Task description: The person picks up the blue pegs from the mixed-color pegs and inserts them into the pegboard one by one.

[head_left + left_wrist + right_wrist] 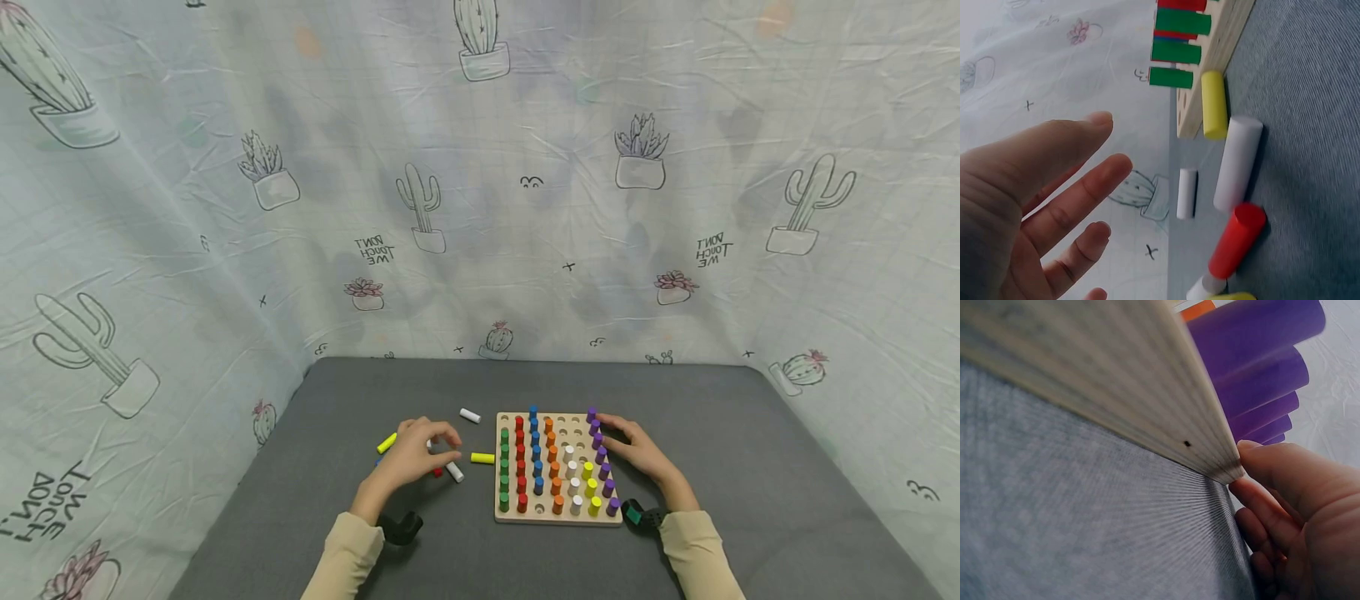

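left hand [415, 457] hovers with fingers spread, holding nothing, over a red peg [1237, 240] lying flat, long axis toward the pegboard [525, 512]; right hand [637, 450] rests relaxed against its edge

Wooden pegboard [558, 517] flat, coloured pegs upright, loose pegs [455, 472] lying beside

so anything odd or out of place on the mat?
A few pegs lie loose left of the pegboard, not upright in holes: a white peg, a yellow peg, a red peg. Some holes are empty. No damage visible.
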{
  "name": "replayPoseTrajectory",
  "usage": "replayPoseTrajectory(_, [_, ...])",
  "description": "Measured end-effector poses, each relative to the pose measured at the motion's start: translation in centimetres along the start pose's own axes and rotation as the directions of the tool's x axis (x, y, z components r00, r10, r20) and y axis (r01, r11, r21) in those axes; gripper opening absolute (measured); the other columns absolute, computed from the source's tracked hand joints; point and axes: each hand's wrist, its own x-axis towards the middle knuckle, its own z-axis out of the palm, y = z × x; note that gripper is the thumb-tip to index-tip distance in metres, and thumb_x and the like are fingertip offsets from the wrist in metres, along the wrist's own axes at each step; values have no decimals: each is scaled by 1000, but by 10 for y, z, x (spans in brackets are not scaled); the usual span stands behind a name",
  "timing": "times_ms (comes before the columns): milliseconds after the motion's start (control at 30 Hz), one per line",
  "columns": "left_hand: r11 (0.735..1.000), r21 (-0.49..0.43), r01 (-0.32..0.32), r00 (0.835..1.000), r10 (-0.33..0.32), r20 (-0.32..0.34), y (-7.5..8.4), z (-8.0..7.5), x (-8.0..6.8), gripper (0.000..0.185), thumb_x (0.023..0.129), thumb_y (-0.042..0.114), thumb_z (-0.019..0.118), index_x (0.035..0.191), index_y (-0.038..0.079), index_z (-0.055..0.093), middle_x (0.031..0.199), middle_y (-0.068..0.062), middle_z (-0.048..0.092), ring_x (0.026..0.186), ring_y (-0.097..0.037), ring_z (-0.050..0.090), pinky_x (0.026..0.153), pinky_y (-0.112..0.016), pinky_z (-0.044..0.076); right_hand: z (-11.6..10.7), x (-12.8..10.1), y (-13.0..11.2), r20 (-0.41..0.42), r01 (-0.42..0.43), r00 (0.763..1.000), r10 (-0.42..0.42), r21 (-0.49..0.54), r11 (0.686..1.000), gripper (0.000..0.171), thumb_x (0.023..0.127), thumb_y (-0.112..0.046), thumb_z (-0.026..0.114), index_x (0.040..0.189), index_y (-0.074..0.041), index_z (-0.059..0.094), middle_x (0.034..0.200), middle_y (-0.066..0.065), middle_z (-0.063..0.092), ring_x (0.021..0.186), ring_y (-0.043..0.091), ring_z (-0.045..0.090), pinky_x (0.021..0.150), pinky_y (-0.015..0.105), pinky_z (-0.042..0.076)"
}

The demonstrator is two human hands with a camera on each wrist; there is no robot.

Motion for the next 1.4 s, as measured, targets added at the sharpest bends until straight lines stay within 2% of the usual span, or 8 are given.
replayPoseTrajectory(233, [1000,-13,26,999,-26,-30,-8,-4,-6,13,78,22,75,89,17,68,84,11,65,80,-27,53,93,-51,22,-1,-2,-1,-12,-20,1000,20,-42,999,41,93,-11,55,131,3,48,127,25,52,116,41,46,92,59,36])
replayPoseTrajectory(433, [999,1,54,998,-54,-38,-15,-9,-11,13,78,24,75,88,18,68,83,9,64,81,-24,53,95,-51,22,-2,-1,-1,-5,-19,1000,19,-1,1000,42,92,-16,57,131,0,50,128,23,52,117,39,46,93,59,36])
replayPoseTrajectory(600, [995,55,83,995,-79,-58,-23,-13,-15,11,78,24,75,87,21,68,82,14,62,79,-21,53,95,-52,24,-1,-2,-5,-4,-34,999,34,-13,999,41,92,-10,56,131,2,49,128,24,52,118,42,46,94,60,35])
replayPoseTrajectory(767, [991,75,111,992,-106,-68,-30,-18,-20,12,78,23,75,87,20,67,84,9,64,79,-23,52,93,-52,25,-3,-3,-29,-2,-40,999,40,-3,999,41,90,-2,55,129,9,47,127,30,49,117,49,43,94,65,32])
replayPoseTrajectory(900, [987,81,137,988,-131,-77,-36,-21,-24,12,78,23,75,87,21,67,85,7,64,80,-22,52,93,-52,25,-7,-3,-44,13,-58,998,58,14,998,41,90,-1,55,128,11,46,128,31,48,118,49,42,95,65,30])
replayPoseTrajectory(1400, [969,130,212,971,-194,-137,-62,-29,-42,17,77,23,76,92,21,68,90,8,65,81,-19,52,94,-56,25,-8,-1,-44,21,-16,1000,15,29,999,40,89,2,55,127,13,46,125,32,51,116,49,45,94,63,33])
